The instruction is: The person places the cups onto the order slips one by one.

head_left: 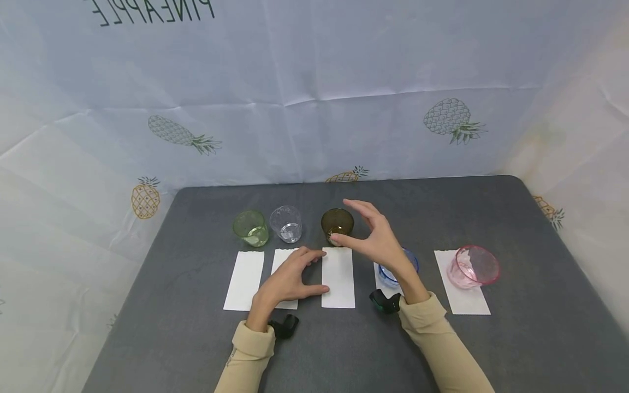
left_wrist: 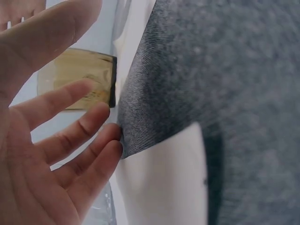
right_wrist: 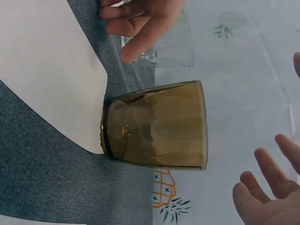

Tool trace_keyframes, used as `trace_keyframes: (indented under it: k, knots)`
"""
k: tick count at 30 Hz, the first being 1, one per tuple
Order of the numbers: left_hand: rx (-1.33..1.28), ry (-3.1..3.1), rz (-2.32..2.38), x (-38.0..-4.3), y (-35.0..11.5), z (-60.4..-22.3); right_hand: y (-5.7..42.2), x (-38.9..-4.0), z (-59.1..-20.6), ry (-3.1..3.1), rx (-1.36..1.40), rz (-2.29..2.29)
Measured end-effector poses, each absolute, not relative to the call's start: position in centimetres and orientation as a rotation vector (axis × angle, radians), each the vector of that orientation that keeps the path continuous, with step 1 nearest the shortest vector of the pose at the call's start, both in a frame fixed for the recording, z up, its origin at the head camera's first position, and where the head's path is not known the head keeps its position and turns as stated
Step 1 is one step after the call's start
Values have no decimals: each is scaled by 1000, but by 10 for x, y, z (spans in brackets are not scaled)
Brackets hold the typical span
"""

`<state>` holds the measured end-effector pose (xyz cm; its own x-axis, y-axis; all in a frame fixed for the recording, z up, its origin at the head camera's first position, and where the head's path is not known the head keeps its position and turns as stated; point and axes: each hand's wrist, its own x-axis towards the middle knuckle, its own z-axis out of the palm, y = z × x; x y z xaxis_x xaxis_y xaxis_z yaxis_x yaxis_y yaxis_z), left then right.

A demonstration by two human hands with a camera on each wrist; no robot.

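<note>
An amber glass (head_left: 337, 222) stands upright at the far edge of the middle white paper strip (head_left: 339, 281). My right hand (head_left: 375, 238) is at its right side, thumb and fingers spread wide. In the right wrist view a gap shows between the fingers and the amber glass (right_wrist: 157, 125). My left hand (head_left: 296, 275) hovers over the second paper strip (head_left: 280, 262), fingers loosely bent and holding nothing. In the left wrist view its fingertips overlap the amber glass (left_wrist: 86, 77). Below my right wrist, a blue glass (head_left: 409, 261) on another strip is partly hidden.
A green glass (head_left: 250, 228) and a clear glass (head_left: 286, 224) stand behind the two left strips. To the right, a pink glass (head_left: 473, 267) sits on its own strip (head_left: 469, 303). A pineapple-print cloth (head_left: 314, 136) hangs behind the grey table (head_left: 167, 327).
</note>
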<state>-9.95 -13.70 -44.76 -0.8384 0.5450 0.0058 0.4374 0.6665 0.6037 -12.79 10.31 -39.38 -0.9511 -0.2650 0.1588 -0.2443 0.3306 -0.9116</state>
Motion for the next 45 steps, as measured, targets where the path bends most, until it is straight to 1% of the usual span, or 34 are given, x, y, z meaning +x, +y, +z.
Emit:
trace_keyframes:
  k: [14,23,30,45]
  knots:
    - [770,2706,865,-100,-138,-449,91,-143,-411,2739,-480,-1579]
    - [739,2690,875,-100,-138,-450,90,-147,-419,2778,-448,-1498]
    - [728,2675,875,-100,-139,-450,88,-149,-417,2774,-388,-1385]
    - [729,2660,860,-100,-138,-449,83,-153,-415,2734,-294,-1293]
